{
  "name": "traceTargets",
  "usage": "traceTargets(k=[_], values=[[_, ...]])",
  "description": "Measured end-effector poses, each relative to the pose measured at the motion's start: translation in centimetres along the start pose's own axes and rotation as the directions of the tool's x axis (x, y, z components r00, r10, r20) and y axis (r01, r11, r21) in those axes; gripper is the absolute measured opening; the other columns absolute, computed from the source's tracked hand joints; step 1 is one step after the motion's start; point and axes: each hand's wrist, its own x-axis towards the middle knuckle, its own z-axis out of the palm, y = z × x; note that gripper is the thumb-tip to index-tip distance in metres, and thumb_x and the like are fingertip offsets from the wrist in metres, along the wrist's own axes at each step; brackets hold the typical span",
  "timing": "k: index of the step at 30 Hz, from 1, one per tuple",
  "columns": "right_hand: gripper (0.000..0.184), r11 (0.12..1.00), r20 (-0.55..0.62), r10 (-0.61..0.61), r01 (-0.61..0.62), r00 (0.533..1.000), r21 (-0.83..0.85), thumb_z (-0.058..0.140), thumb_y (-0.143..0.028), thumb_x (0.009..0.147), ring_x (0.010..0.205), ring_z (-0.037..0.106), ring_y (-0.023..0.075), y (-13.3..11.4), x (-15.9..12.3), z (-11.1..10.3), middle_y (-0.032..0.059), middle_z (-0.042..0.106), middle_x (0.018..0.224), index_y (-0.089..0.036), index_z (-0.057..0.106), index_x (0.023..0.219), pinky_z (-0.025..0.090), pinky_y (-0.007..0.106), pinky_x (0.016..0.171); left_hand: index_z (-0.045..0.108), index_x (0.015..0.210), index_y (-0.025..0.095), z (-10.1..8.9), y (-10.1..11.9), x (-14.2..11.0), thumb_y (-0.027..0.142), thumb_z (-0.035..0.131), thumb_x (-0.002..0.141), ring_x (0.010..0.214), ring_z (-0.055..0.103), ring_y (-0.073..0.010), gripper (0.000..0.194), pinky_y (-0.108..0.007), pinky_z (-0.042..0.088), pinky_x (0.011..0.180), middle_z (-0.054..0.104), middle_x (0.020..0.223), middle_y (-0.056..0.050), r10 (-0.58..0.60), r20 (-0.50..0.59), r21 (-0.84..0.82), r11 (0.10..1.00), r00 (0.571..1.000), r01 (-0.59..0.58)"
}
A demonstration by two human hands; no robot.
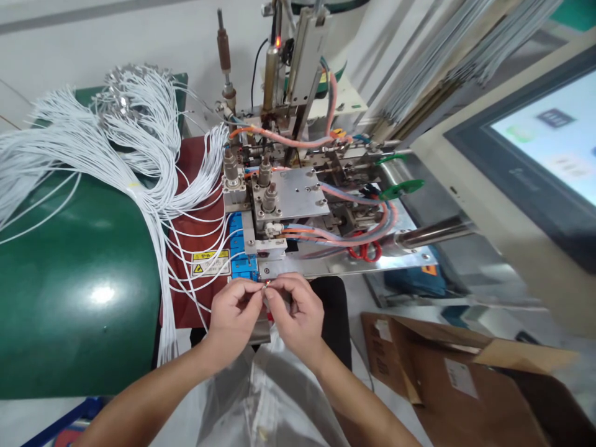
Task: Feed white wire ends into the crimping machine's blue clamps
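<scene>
My left hand (235, 320) and my right hand (298, 316) meet at the front edge of the machine, fingertips almost touching. Both are closed in a pinch around a tiny light-coloured piece with a bright reddish tip (267, 285), mostly hidden by the fingers. A thin white cable seems to run into my left hand from the bundle of white cables (144, 202) at the left. Just beyond my fingers is a row of blue cable holders (238, 239), with single white cables lying across it into the machine.
The bundle drapes over a green-topped surface (93, 298) and a dark red plate with a yellow warning label (210, 263). A metal machine (298, 192) with air hoses stands ahead. To the right are a screen (554, 143) and an open cardboard box (465, 385).
</scene>
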Motion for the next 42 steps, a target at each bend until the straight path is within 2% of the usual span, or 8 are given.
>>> traceTargets(k=[6,10,12,16,19,25,31,42], values=[[0.010,0.999,0.233,0.041,-0.039,0.972,-0.015,0.055,-0.016,0.075,0.056,0.051,0.0107,-0.2,1.6,-1.7,0.0001,0.055,0.063,-0.019,0.055,0.065,0.042,0.022,0.051,0.066,0.077,0.017,-1.4,0.2,0.5,0.018,0.054,0.078,0.072,0.059,-0.0133,0.012,-0.024,0.048,0.069,0.064,0.077,-0.004,0.164,0.109,0.234,0.954,0.980,-0.186],[0.010,0.999,0.506,0.021,0.007,0.862,-0.053,0.054,-0.014,0.074,0.058,0.050,0.0113,-0.1,2.6,-2.9,-0.0007,0.055,0.062,-0.019,0.056,0.066,0.041,0.023,0.055,0.067,0.078,0.019,-2.6,0.9,0.9,0.014,0.050,0.079,0.069,0.057,-0.0120,0.018,-0.022,0.046,0.066,0.064,0.077,-0.003,0.179,0.345,0.316,0.902,0.921,-0.293],[0.010,0.998,0.558,-0.025,0.053,0.829,-0.034,0.053,-0.014,0.075,0.060,0.050,0.0122,-0.1,2.6,-2.8,-0.0002,0.055,0.063,-0.019,0.057,0.067,0.041,0.024,0.057,0.066,0.072,0.019,-2.9,1.0,1.0,0.013,0.051,0.078,0.064,0.054,-0.0108,0.018,-0.021,0.044,0.061,0.061,0.069,-0.001,0.125,0.397,0.347,0.897,0.909,-0.275],[0.016,0.991,0.296,0.099,-0.122,0.950,0.059,0.053,-0.020,0.079,0.058,0.049,0.0122,-0.3,1.6,-1.3,0.0004,0.054,0.062,-0.018,0.056,0.064,0.040,0.025,0.056,0.064,0.074,0.017,-2.3,0.3,0.8,0.022,0.054,0.078,0.056,0.052,-0.0092,0.012,-0.019,0.043,0.053,0.056,0.064,0.000,0.024,0.151,0.209,0.976,0.988,-0.055],[0.018,0.955,0.201,0.219,-0.252,0.955,0.154,0.055,-0.024,0.078,0.056,0.048,0.0119,-0.1,0.7,-0.2,-0.0005,0.052,0.060,-0.018,0.056,0.061,0.040,0.025,0.054,0.063,0.077,0.015,-1.6,-0.4,0.5,0.027,0.055,0.079,0.050,0.051,-0.0077,0.015,-0.019,0.044,0.050,0.055,0.065,0.000,-0.066,0.058,0.040,0.997,0.996,0.064],[0.012,0.934,0.171,0.251,-0.285,0.953,0.214,0.053,-0.023,0.079,0.064,0.053,0.0132,0.5,0.3,-0.2,0.0020,0.057,0.070,-0.018,0.061,0.072,0.043,0.026,0.059,0.063,0.080,0.014,-1.3,-0.5,0.4,0.029,0.057,0.077,0.049,0.049,-0.0076,0.017,-0.018,0.043,0.049,0.055,0.059,0.001,-0.186,0.123,-0.066,0.978,0.975,0.195],[0.012,0.902,0.215,0.339,-0.381,0.916,0.201,0.056,-0.024,0.075,0.054,0.046,0.0103,0.5,0.5,0.0,-0.0012,0.051,0.060,-0.017,0.056,0.065,0.040,0.023,0.051,0.061,0.092,0.012,-1.2,0.4,0.7,0.028,0.060,0.072,0.049,0.047,-0.0062,0.026,-0.017,0.041,0.048,0.053,0.060,0.002,-0.302,0.201,-0.155,0.929,0.932,0.335],[0.011,0.988,0.128,0.154,-0.153,0.980,-0.019,0.055,-0.018,0.075,0.062,0.052,0.0132,0.9,0.4,-0.1,0.0013,0.057,0.066,-0.018,0.059,0.065,0.041,0.025,0.059,0.052,0.095,0.016,-1.2,0.3,0.9,0.029,0.057,0.076,0.051,0.052,-0.0049,0.023,-0.018,0.044,0.049,0.050,0.077,0.002,-0.294,0.194,-0.218,0.917,0.936,0.333]])
